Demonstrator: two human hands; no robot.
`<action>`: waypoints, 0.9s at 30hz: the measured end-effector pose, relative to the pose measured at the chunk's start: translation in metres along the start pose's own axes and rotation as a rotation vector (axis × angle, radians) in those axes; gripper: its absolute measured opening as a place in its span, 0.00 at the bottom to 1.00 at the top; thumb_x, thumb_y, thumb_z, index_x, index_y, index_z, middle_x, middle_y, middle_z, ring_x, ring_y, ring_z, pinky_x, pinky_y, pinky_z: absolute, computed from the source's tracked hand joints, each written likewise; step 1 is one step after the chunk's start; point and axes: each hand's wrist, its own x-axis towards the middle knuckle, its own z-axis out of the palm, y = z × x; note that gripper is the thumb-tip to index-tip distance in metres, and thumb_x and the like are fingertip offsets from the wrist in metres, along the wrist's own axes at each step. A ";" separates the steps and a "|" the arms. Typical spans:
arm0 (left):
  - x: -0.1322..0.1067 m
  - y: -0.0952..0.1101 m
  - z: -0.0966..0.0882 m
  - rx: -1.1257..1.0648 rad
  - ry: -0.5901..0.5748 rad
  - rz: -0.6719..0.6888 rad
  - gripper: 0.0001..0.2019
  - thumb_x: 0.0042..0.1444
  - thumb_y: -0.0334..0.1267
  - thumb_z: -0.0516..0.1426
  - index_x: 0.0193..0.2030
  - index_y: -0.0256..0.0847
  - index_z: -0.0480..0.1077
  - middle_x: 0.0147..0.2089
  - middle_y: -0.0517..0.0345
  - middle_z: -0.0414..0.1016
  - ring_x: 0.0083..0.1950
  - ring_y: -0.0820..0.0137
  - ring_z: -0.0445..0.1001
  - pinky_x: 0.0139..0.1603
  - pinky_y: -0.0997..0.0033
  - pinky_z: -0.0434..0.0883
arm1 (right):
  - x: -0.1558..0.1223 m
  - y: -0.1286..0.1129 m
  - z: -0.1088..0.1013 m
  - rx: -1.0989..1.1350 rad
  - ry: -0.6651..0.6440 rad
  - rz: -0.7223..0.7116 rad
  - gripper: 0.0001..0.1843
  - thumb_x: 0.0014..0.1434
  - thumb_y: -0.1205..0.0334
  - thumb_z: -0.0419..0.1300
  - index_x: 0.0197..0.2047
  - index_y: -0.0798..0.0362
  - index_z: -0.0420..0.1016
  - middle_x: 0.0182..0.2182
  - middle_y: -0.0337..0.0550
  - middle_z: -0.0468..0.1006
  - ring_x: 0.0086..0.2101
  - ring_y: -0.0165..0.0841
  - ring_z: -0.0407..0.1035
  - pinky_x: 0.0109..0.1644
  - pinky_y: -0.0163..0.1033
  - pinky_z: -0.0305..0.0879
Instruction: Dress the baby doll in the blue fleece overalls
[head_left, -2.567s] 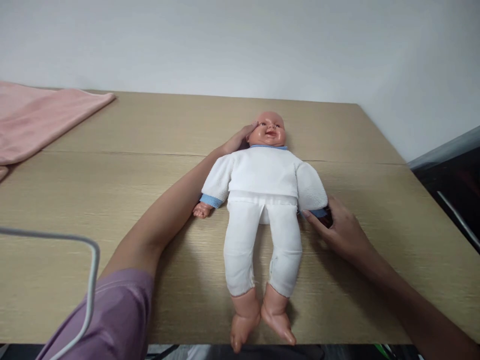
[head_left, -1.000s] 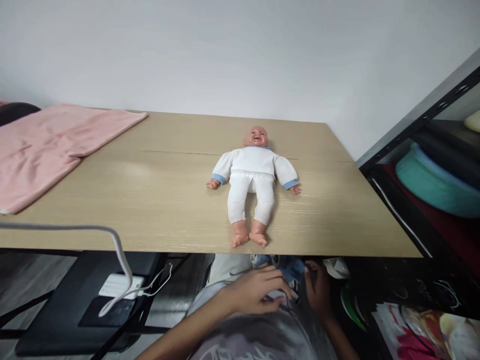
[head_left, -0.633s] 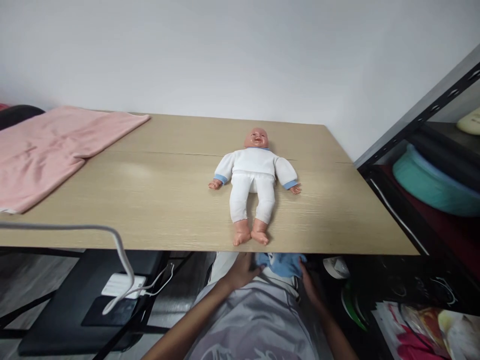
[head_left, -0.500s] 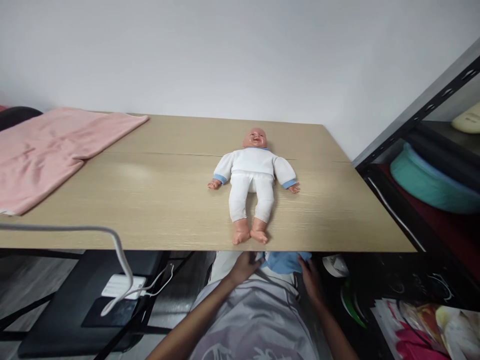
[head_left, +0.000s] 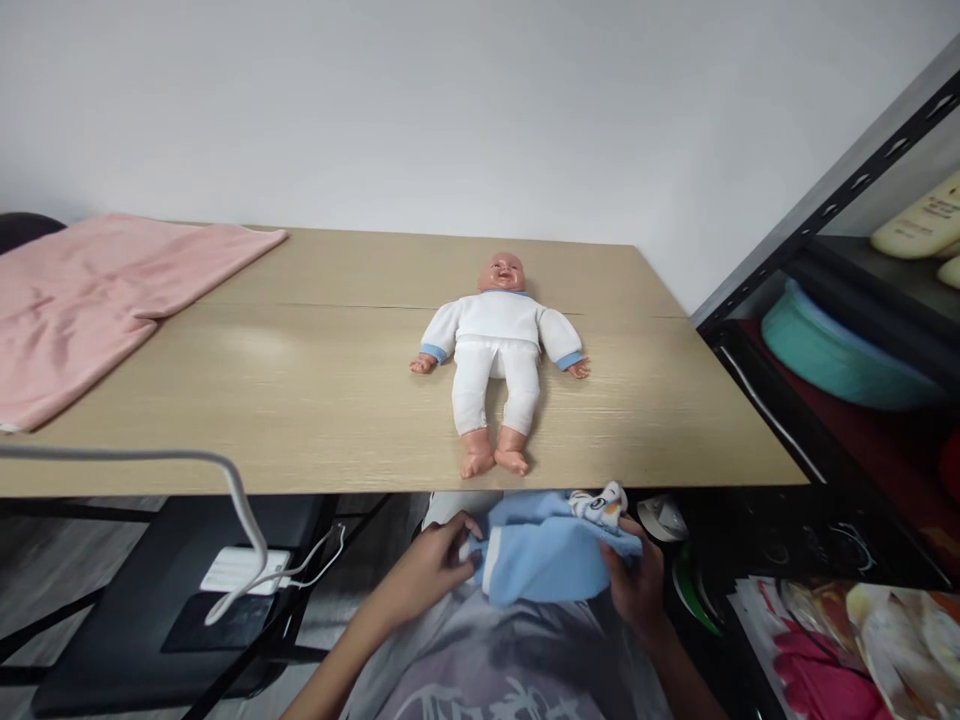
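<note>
Between my hands, over my lap and just in front of the table edge, a light blue doll garment (head_left: 551,560) is stretched out. It has a white trim on its left side and a small cartoon animal figure (head_left: 602,504) at its upper right. My left hand (head_left: 442,560) pinches its left end, and my right hand (head_left: 636,572) grips its right end. On the table (head_left: 330,400) beyond lies a baby doll (head_left: 496,320) on its back, feet toward me. It wears a white top with blue cuffs and white trousers.
A pink cloth (head_left: 120,290) covers the table's left part. A grey cable (head_left: 225,480) runs in front, near a white power bank (head_left: 244,570) and a phone on a black chair (head_left: 97,610). To the right, a black shelf holds a teal basin (head_left: 840,355) and bottles.
Both hands have come up from below the table edge with the blue garment, which is now spread wider and more fully in view. The doll stays in place; the view shifts slightly.
</note>
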 end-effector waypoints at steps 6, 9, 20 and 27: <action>-0.018 0.048 -0.059 0.067 -0.068 0.185 0.15 0.76 0.56 0.62 0.55 0.49 0.82 0.41 0.57 0.76 0.46 0.59 0.75 0.52 0.58 0.72 | 0.118 -0.056 -0.018 0.038 -0.008 -0.431 0.21 0.60 0.53 0.67 0.57 0.30 0.82 0.46 0.46 0.90 0.42 0.59 0.87 0.46 0.68 0.86; -0.002 0.070 -0.085 -0.082 0.127 0.436 0.14 0.74 0.54 0.66 0.59 0.54 0.80 0.55 0.52 0.82 0.58 0.53 0.79 0.63 0.50 0.78 | 0.173 -0.070 -0.022 0.070 -0.089 -0.555 0.16 0.67 0.50 0.64 0.56 0.36 0.82 0.52 0.49 0.89 0.49 0.55 0.86 0.56 0.65 0.84; 0.105 0.142 -0.169 -0.139 0.220 0.724 0.20 0.73 0.59 0.68 0.55 0.44 0.81 0.54 0.50 0.83 0.58 0.55 0.81 0.64 0.53 0.80 | 0.268 -0.074 -0.015 0.100 -0.081 -0.446 0.05 0.69 0.55 0.68 0.47 0.41 0.79 0.69 0.52 0.81 0.69 0.55 0.76 0.75 0.70 0.75; 0.105 0.160 -0.186 -0.016 0.230 0.787 0.19 0.76 0.59 0.65 0.51 0.44 0.78 0.42 0.57 0.76 0.42 0.64 0.74 0.46 0.64 0.76 | 0.297 -0.059 -0.022 0.442 -0.518 -0.285 0.44 0.57 0.42 0.84 0.67 0.38 0.66 0.74 0.57 0.75 0.73 0.53 0.74 0.70 0.62 0.81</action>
